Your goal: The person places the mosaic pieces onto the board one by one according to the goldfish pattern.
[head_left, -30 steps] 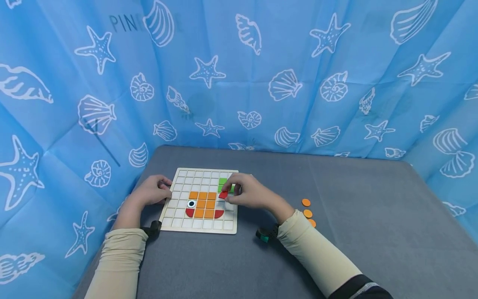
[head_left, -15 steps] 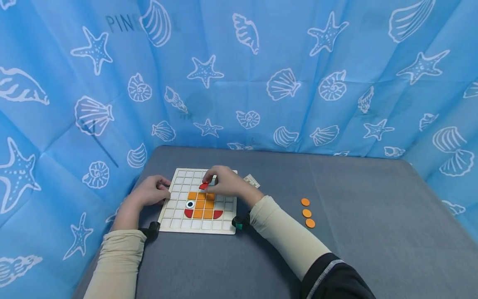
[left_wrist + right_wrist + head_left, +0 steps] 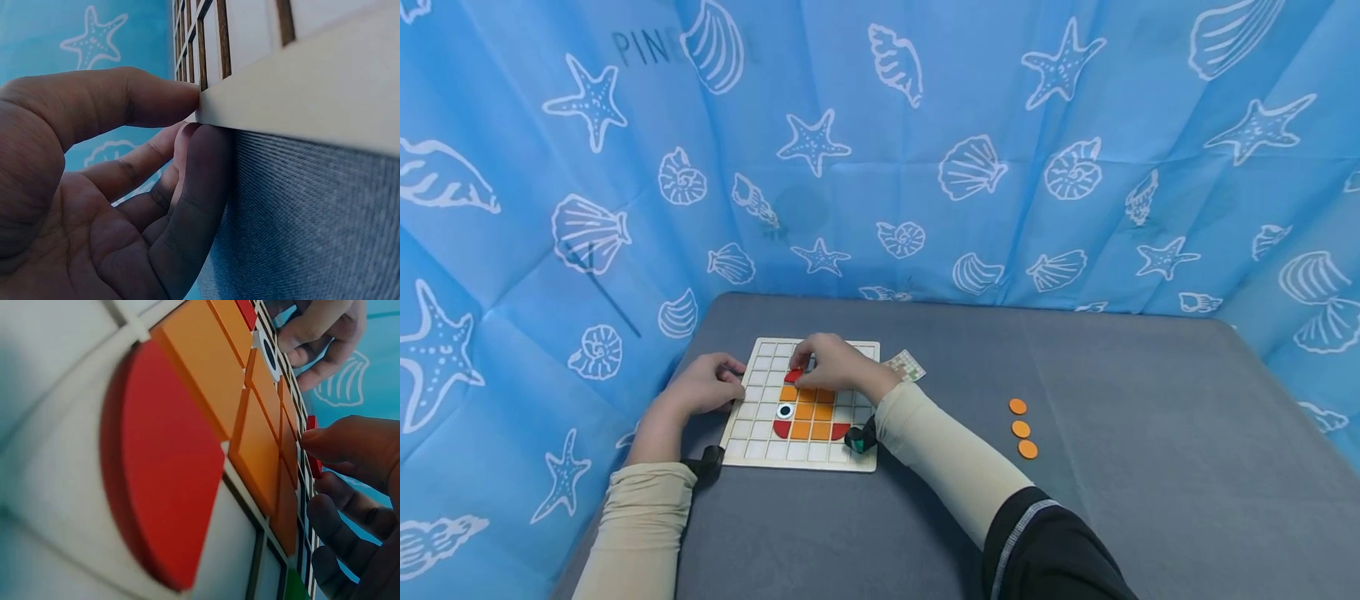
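Observation:
A white grid board (image 3: 767, 450) lies on the table. On it are orange square tiles (image 3: 803, 412), a white eye piece with a black pupil (image 3: 785, 411) and red quarter-round tiles (image 3: 840, 431). My left hand (image 3: 703, 385) holds the board's left edge, thumb on the rim and index finger against its side in the left wrist view. Above the orange tiles, my right hand (image 3: 833, 363) pinches a red tile (image 3: 793, 376) between thumb and fingers, close to the board's surface. A green tile (image 3: 297, 587) shows in the right wrist view; the right hand hides it in the head view.
Three orange discs (image 3: 1020, 428) lie in a column on the grey table (image 3: 1135, 417), right of the board. A small patterned card (image 3: 907, 365) sits by the board's right edge. A blue curtain (image 3: 865, 183) hangs behind and beside the table.
My right hand has moved left across the board with the red tile, from the green tiles to above the orange ones. The card has come into view. My left hand stays at the edge.

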Motion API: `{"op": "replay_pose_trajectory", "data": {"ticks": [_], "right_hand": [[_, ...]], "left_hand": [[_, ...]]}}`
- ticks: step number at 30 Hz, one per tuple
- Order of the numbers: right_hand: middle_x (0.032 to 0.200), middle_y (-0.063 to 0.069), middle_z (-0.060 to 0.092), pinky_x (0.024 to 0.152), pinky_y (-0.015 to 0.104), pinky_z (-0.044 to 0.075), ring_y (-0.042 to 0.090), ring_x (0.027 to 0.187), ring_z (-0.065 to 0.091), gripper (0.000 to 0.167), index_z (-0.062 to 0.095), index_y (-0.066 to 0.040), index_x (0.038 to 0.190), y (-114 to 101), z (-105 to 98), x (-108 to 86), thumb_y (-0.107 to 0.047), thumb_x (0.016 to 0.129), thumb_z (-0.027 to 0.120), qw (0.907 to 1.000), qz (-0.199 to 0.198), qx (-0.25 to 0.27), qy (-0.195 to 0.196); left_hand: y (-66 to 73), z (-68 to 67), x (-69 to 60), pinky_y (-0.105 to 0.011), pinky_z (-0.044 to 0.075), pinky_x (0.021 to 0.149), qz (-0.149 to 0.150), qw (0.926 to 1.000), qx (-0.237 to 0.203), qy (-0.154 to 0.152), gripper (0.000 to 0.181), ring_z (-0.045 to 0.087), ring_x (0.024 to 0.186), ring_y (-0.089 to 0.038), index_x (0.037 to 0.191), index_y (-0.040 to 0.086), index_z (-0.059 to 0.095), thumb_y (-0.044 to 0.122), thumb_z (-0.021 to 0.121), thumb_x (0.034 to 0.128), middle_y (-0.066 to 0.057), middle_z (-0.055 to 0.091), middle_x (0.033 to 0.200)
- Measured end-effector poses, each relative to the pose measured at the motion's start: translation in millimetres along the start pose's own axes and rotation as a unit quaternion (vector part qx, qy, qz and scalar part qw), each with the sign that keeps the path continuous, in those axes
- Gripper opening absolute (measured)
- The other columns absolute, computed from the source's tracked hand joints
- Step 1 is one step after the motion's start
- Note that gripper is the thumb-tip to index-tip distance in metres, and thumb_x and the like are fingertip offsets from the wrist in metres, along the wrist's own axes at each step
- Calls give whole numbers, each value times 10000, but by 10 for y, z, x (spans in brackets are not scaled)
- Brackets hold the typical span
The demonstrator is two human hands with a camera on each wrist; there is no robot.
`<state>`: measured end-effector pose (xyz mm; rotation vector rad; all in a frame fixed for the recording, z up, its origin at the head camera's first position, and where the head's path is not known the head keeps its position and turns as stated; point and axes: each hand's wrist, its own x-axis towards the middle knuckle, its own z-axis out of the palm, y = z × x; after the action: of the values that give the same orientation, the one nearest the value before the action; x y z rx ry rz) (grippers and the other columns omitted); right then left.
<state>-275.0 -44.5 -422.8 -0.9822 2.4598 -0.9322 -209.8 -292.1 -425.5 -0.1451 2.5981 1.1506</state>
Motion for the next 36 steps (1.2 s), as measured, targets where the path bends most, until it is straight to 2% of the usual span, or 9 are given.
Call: {"op": "replay_pose_trajectory", "data": {"ticks": [8, 17, 25, 36], "right_hand": [[1012, 23, 695, 817, 268, 532, 168, 939, 593, 134, 786, -106, 1081, -5, 34, 39, -158, 958, 780, 9998, -125, -104, -65], [1027, 17, 693, 824, 262, 543, 162, 937, 609, 93, 786, -122, 1058, 16, 19, 37, -154, 992, 727, 9996, -64, -281, 51], [1001, 4, 693, 811, 260, 543, 152, 911, 607, 88, 791, -128, 1044, 9, 47, 35, -170, 995, 730, 9997, -23, -214, 69], [1021, -2, 691, 844, 277, 547, 160, 952, 601, 89, 781, -133, 1058, 14, 69, 50, -171, 999, 725, 9993, -15, -384, 44]], "left_hand": [[-20, -8, 37, -371, 640, 722, -87, 9999, 88, 24, 516, 638, 874, -254, 1394, -82, 543, 59, 687, 919, -177, 609, 1034], [0, -14, 24, -348, 624, 698, -71, 9999, 63, 55, 506, 627, 862, -252, 1382, -82, 547, 57, 689, 916, -176, 600, 1029], [-25, -3, 23, -334, 609, 672, -61, 9999, 98, 65, 505, 617, 833, -238, 1372, -79, 557, 64, 702, 910, -163, 607, 1004], [-2, -10, 16, -333, 635, 699, -76, 9999, 38, 61, 500, 623, 842, -240, 1369, -77, 560, 55, 687, 904, -156, 599, 1007]]}}
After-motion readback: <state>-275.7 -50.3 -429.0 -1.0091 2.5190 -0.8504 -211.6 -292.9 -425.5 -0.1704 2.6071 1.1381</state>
